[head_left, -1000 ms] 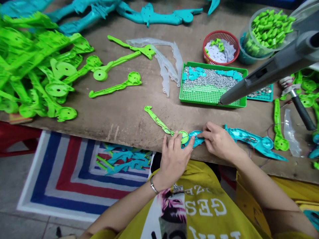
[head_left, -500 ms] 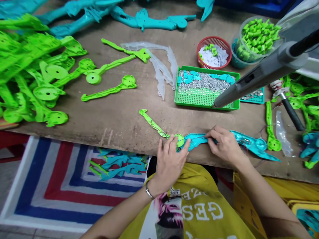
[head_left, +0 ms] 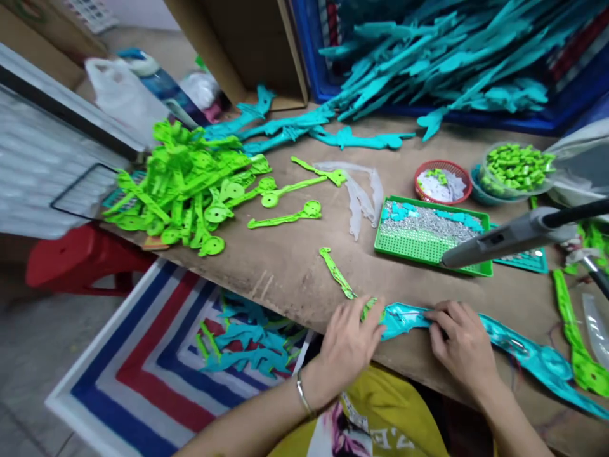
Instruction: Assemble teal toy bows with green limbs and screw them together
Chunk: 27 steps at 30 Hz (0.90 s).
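A long turquoise plastic shell (head_left: pixel 402 320) lies along the table's front edge, its hollow side up. At its left end sits a lime-green plastic arm (head_left: pixel 337 274) with a round end. My left hand (head_left: pixel 349 339) rests over that round end, fingers stretched and mostly covering it. My right hand (head_left: pixel 464 339) is closed in a pinch over the middle of the shell. A thin red wire (head_left: pixel 413 313) runs along the hollow to its fingertips; the exact grip is partly hidden. Right of this hand, a small metallic piece (head_left: pixel 516 346) lies in the shell.
A green basket (head_left: pixel 432 254) holds screws and turquoise bits. Behind it stand a red basket (head_left: pixel 419 184) and a tub of green pieces (head_left: pixel 516 168). A grey tool (head_left: pixel 495 238) overhangs the right. Green parts (head_left: pixel 190 184) are heaped left; a blue crate (head_left: pixel 316 70) stands behind.
The view has swung up and left, showing the crate and the table's left end. Both hands stay at the same places on the parts, with the left fingers now closer together.
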### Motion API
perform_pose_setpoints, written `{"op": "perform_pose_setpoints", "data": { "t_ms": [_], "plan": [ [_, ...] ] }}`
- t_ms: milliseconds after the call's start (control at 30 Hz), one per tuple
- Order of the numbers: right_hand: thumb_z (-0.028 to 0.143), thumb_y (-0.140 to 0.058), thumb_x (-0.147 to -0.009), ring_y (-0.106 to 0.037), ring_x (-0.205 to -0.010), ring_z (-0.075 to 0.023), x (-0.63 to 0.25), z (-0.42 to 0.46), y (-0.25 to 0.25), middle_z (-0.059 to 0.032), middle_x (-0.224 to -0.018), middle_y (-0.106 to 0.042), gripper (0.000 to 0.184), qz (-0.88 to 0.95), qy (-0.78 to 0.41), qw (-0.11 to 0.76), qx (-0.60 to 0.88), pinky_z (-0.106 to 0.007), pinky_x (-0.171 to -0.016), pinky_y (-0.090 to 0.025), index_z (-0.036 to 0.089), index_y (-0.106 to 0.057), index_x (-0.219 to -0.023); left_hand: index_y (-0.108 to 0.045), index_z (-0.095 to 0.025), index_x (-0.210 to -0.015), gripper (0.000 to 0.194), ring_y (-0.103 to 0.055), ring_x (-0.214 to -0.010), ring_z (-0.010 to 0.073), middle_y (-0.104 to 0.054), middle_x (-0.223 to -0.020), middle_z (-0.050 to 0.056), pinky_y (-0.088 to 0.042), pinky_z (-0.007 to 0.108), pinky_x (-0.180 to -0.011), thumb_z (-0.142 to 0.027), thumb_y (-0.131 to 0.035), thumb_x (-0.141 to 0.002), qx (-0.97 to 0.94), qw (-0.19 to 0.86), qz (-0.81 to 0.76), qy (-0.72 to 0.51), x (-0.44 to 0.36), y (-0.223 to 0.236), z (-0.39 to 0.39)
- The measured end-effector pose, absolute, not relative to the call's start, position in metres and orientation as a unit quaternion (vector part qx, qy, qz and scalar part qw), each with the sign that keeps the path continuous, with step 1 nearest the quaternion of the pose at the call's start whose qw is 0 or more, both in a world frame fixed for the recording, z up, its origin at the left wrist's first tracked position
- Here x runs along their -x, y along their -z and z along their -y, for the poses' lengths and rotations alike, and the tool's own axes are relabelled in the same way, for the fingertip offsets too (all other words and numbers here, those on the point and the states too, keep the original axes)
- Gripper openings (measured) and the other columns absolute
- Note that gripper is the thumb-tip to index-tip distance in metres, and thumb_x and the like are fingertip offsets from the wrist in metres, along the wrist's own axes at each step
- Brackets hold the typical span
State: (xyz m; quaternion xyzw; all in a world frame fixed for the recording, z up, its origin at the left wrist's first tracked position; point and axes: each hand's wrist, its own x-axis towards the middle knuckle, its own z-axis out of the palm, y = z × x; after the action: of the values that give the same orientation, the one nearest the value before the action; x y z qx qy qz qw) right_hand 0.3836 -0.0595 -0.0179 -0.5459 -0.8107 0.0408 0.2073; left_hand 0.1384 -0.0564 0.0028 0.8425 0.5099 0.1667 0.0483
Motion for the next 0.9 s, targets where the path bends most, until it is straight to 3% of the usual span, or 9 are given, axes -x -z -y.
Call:
{"op": "perform_pose_setpoints", "data": {
  "t_ms": [100,167,233,333,433,533,633,800,900],
  "plan": [
    [0.009,-0.054,-0.087,-0.055,-0.081,-0.0229,-0.382,0.059,0.018,-0.0085,-0.084,-0.064,0.018,0.807,-0.047,0.219,0.547,-0.037,-0.073,-0.044,0.016,-0.071,-0.085,-0.061,-0.015,-0.107,0.019,-0.062,-0.097,0.0243,-0.063,-0.106,0.013,-0.052,0.037,-0.087,-0.024,-0.045,-0.1,-0.816,0.006,-0.55,-0.18,-0.128,-0.014,-0.002],
    [0.01,-0.053,-0.087,-0.056,-0.08,-0.023,-0.383,0.058,0.016,-0.0081,-0.084,-0.066,0.02,0.805,-0.053,0.201,0.555,-0.037,-0.073,-0.044,0.016,-0.072,-0.084,-0.058,-0.013,-0.107,0.015,-0.06,-0.104,0.0283,-0.061,-0.109,0.015,-0.049,0.04,-0.09,-0.021,-0.049,-0.098,-0.788,0.007,-0.597,-0.147,-0.127,-0.018,-0.051],
    [0.011,-0.053,-0.087,-0.057,-0.079,-0.0232,-0.384,0.057,0.014,-0.0076,-0.083,-0.067,0.021,0.805,-0.06,0.175,0.564,-0.037,-0.073,-0.045,0.017,-0.073,-0.084,-0.054,-0.009,-0.117,0.031,-0.055,-0.118,0.0349,-0.057,-0.123,0.021,-0.046,0.046,-0.098,-0.025,-0.063,-0.092,-0.768,0.043,-0.627,-0.124,-0.132,-0.015,-0.099],
    [0.013,-0.052,-0.087,-0.06,-0.079,-0.0237,-0.387,0.056,0.012,-0.0071,-0.083,-0.07,0.023,0.806,-0.074,0.147,0.569,-0.038,-0.074,-0.047,0.018,-0.074,-0.086,-0.049,-0.007,-0.124,0.053,-0.058,-0.12,0.0355,-0.057,-0.127,0.025,-0.046,0.044,-0.1,-0.026,-0.075,-0.083,-0.721,0.168,-0.666,-0.093,-0.139,-0.005,-0.147],
    [0.014,-0.051,-0.088,-0.063,-0.078,-0.0237,-0.392,0.053,0.006,-0.006,-0.084,-0.072,0.024,0.811,-0.081,0.141,0.562,-0.038,-0.072,-0.048,0.019,-0.074,-0.088,-0.047,-0.007,-0.128,0.056,-0.064,-0.114,0.0348,-0.064,-0.12,0.024,-0.048,0.043,-0.095,-0.018,-0.074,-0.081,-0.688,0.212,-0.69,-0.075,-0.133,-0.008,-0.158],
    [0.018,-0.052,-0.09,-0.067,-0.079,-0.0251,-0.397,0.046,-0.003,-0.0063,-0.087,-0.075,0.021,0.81,-0.068,0.164,0.559,-0.04,-0.073,-0.05,0.019,-0.072,-0.091,-0.05,-0.006,-0.128,0.05,-0.066,-0.11,0.0363,-0.068,-0.113,0.025,-0.048,0.046,-0.095,-0.015,-0.068,-0.082,-0.676,0.185,-0.709,-0.075,-0.106,-0.023,-0.137],
    [0.026,-0.055,-0.093,-0.069,-0.084,-0.0266,-0.394,0.036,-0.013,-0.0085,-0.092,-0.076,0.019,0.794,-0.062,0.21,0.567,-0.041,-0.078,-0.052,0.018,-0.071,-0.097,-0.051,-0.012,-0.133,0.05,-0.069,-0.1,0.029,-0.072,-0.101,0.015,-0.05,0.042,-0.091,-0.019,-0.063,-0.085,-0.638,0.191,-0.721,-0.191,-0.069,-0.032,-0.097],
    [0.025,-0.059,-0.092,-0.071,-0.082,-0.022,-0.358,0.02,-0.014,-0.0052,-0.088,-0.076,0.014,0.776,-0.118,0.261,0.562,-0.035,-0.077,-0.054,0.019,-0.072,-0.093,-0.05,-0.015,-0.131,0.062,-0.066,-0.072,0.0142,-0.071,-0.087,0.003,-0.056,0.027,-0.069,-0.033,-0.076,-0.078,-0.409,0.556,-0.583,-0.429,-0.042,-0.019,-0.019],
    [0.021,-0.06,-0.092,-0.071,-0.083,-0.0201,-0.327,0.015,-0.005,-0.0039,-0.087,-0.076,0.012,0.76,-0.173,0.281,0.559,-0.033,-0.077,-0.054,0.019,-0.072,-0.093,-0.045,-0.02,-0.127,0.07,-0.068,-0.074,0.0128,-0.069,-0.093,0.0,-0.06,0.027,-0.066,-0.032,-0.085,-0.07,-0.293,0.644,-0.55,-0.443,-0.058,-0.006,0.017]
  ]
}}
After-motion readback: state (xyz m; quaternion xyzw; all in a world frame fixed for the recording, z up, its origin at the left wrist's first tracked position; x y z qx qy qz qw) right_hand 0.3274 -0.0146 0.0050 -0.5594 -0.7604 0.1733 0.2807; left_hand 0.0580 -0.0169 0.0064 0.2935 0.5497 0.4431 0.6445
